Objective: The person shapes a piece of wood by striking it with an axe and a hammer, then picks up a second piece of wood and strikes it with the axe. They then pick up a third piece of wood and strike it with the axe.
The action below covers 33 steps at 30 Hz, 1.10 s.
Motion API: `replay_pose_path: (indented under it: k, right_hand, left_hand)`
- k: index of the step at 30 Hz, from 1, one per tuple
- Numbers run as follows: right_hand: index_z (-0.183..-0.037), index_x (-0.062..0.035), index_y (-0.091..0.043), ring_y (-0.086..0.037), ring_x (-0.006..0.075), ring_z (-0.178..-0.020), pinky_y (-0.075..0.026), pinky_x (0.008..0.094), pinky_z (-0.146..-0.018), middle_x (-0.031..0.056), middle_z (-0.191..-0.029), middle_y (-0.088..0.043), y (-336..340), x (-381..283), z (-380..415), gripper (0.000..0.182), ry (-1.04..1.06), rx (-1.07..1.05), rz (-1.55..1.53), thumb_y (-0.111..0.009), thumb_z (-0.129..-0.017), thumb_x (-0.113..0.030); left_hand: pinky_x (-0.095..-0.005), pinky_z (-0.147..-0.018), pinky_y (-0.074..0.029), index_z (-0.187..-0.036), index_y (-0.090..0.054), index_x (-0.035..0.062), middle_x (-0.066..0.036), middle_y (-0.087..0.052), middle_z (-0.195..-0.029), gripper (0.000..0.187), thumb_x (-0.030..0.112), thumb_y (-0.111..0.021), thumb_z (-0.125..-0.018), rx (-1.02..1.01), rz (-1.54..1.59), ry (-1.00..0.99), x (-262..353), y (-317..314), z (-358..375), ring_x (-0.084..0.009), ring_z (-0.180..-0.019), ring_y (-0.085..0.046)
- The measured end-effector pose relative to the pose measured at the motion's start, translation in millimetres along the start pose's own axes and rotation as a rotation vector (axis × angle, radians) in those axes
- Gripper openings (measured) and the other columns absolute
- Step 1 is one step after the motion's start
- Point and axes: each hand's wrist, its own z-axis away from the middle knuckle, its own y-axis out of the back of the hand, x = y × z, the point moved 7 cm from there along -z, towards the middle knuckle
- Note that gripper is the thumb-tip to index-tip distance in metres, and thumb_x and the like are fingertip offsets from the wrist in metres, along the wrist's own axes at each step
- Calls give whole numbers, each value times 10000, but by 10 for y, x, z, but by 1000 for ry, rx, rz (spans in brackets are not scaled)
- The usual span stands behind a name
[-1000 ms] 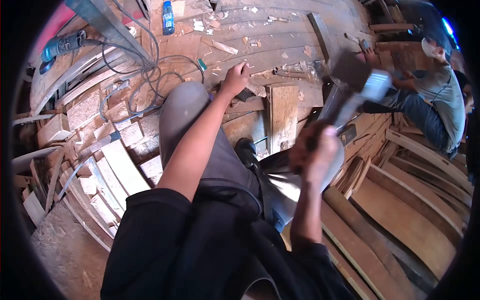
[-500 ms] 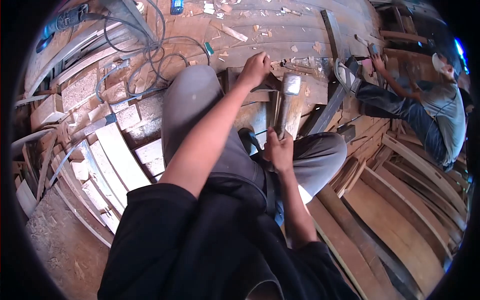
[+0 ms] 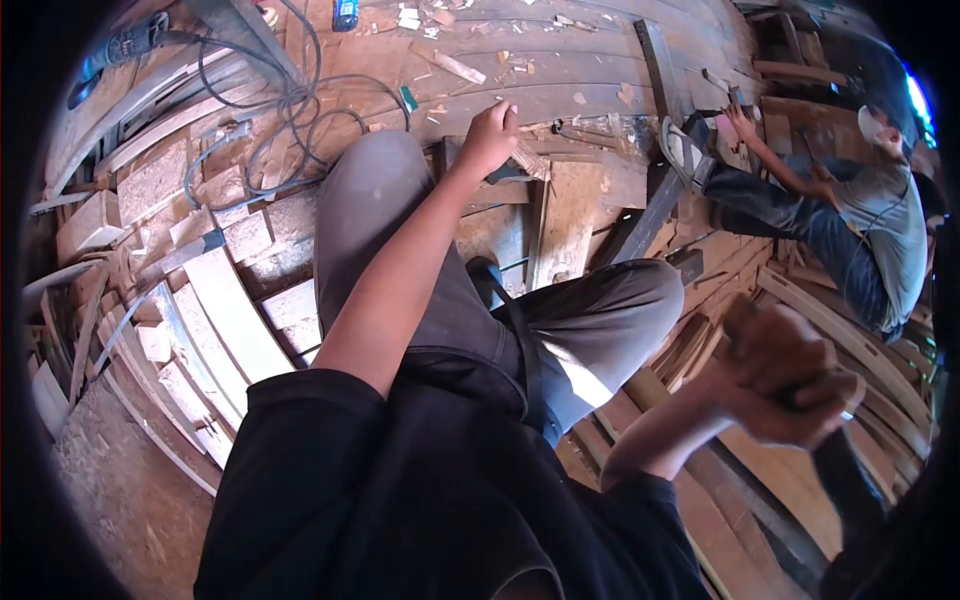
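Observation:
My left hand (image 3: 490,140) is closed in a fist ahead of my raised knee. What it grips is mostly hidden; a short ridged wooden piece (image 3: 531,160) shows just beside the fingers. Close by is a pale wooden board (image 3: 568,215), lying between my legs. Out to the right and raised near the camera, my right hand (image 3: 785,375) is closed and blurred by motion. It holds a hammer (image 3: 846,480), whose dark, smeared shape runs down from the fist into the shadowed edge of the view.
A co-worker (image 3: 850,220) sits at the right, one hand near a wood block. Cables (image 3: 290,100) coil at upper left beside a blue power tool (image 3: 120,45). Wood strips (image 3: 235,310) lie at left, curved timbers (image 3: 800,480) at right. Chips litter the plank floor (image 3: 560,60).
My right hand has swung the hammer from between my knees up and out to the right. My left fist has shifted slightly left and stays closed.

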Motion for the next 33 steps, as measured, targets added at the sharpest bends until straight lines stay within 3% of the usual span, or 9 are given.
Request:
replay_pose_path:
  k: [1, 6, 10, 18, 24, 27, 29, 31, 33]
  right_hand:
    - [-745, -68, -454, -422, 173, -397, -356, 302, -369, 53, -547, -455, -18, 233, 223, 257, -106, -157, 175, -540, -894, -260]
    - [-710, -86, -431, -366, 96, -364, -273, 272, -324, -8, -478, -354, -1135, 1786, 1479, 270, -1122, 324, -182, -500, -955, -175]
    - [-705, -110, -409, -275, 66, -335, -217, 236, -307, -38, -472, -284, -1111, 1827, 1437, 285, -1299, 309, -564, -460, -980, -163]
    - [-728, -87, -426, -337, 92, -302, -247, 273, -278, -16, -429, -366, -456, 930, 579, 303, -808, 415, -249, -581, -933, -248]
    - [-854, -123, -400, -409, 181, -366, -369, 358, -354, 48, -507, -406, -119, -154, -193, 192, 106, 208, -335, -468, -933, -285]
    - [-803, -101, -454, -427, 176, -390, -368, 335, -375, 37, -525, -428, -346, 483, 369, 196, -130, 359, -121, -487, -935, -242]
    - [-749, -78, -463, -401, 136, -382, -317, 305, -361, 19, -515, -422, -776, 1230, 986, 228, -695, 392, 153, -523, -940, -188]
    - [-721, -73, -435, -315, 105, -333, -249, 289, -325, -3, -470, -362, -1288, 1880, 1542, 262, -1286, 230, -463, -497, -966, -143]
    - [-683, -90, -397, -298, 95, -327, -237, 269, -321, -15, -465, -316, -1346, 1931, 1579, 332, -1281, 254, -535, -499, -979, -201]
  left_hand:
    - [-482, -725, -445, -903, -537, -16, -272, -593, -843, 289, 250, -444, -969, 5, 2, 1, 20, 12, 11, -468, -852, -564]
    - [-515, -729, -439, -867, -531, -19, -280, -589, -820, 224, 183, -468, -943, 22, 14, -45, 81, 43, 7, -473, -842, -566]
    - [-517, -759, -441, -897, -530, -22, -288, -596, -839, 221, 181, -458, -947, -5, 12, -66, 88, -90, 7, -478, -859, -569]
    - [-491, -701, -447, -923, -549, 2, -264, -606, -859, 230, 218, -479, -959, -8, -51, -72, 34, 22, 12, -466, -851, -565]
    - [-496, -691, -438, -907, -532, -7, -270, -594, -842, 232, 215, -486, -956, 22, -51, -55, 65, 101, 43, -470, -843, -557]
    - [-489, -706, -445, -921, -542, -6, -270, -597, -862, 232, 218, -489, -955, -43, -60, -5, 33, 76, 45, -466, -864, -560]
    - [-486, -708, -445, -925, -544, -6, -269, -597, -860, 229, 213, -486, -954, -26, -42, -38, 35, 86, 55, -466, -864, -560]
    - [-485, -706, -450, -911, -543, -8, -267, -598, -844, 207, 191, -491, -943, -10, -19, -54, 75, 93, 82, -463, -850, -566]
    - [-487, -700, -458, -876, -537, -11, -262, -600, -814, 170, 150, -505, -922, 9, 5, -53, 146, 105, 110, -456, -824, -576]
